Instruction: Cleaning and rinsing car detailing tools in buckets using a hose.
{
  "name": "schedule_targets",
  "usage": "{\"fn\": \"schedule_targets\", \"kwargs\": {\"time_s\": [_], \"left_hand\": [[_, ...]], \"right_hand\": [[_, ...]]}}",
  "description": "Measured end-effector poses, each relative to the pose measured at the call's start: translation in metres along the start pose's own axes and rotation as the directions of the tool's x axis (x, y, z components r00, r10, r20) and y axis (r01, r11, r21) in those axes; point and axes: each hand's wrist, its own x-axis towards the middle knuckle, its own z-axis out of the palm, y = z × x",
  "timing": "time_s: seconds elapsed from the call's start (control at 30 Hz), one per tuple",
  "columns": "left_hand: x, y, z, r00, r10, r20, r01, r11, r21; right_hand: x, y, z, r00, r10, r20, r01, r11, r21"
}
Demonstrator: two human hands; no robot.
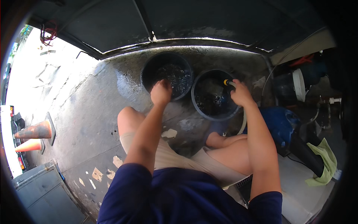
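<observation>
Two round dark tubs stand side by side on the wet concrete floor before me. My right hand grips a pale hose with a yellow-and-black end fitting, held over the right tub. The hose's lower run shows below that hand, next to my leg. My left hand is over the near edge of the left tub. Its fingers are curled and blurred, and whether they hold anything is hidden. Glints of water show inside both tubs.
A dark metal panel spans the far side. Blue cloth-like material and a green cloth lie right. A white-rimmed bucket lies tilted beyond them. Orange traffic cones and a grey metal panel are left.
</observation>
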Motion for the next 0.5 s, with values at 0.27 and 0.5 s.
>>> {"fn": "schedule_targets", "kwargs": {"time_s": [0.27, 0.5], "left_hand": [[0.0, -0.006, 0.006, 0.998, 0.043, -0.052, -0.045, 0.998, -0.047], [0.001, -0.003, 0.005, 0.999, 0.003, -0.044, -0.002, 1.0, 0.018]], "right_hand": [[-0.005, 0.006, 0.002, 0.983, 0.079, 0.168, -0.051, 0.985, -0.164], [-0.015, -0.01, 0.002, 0.994, 0.062, 0.093, -0.038, 0.97, -0.24]]}}
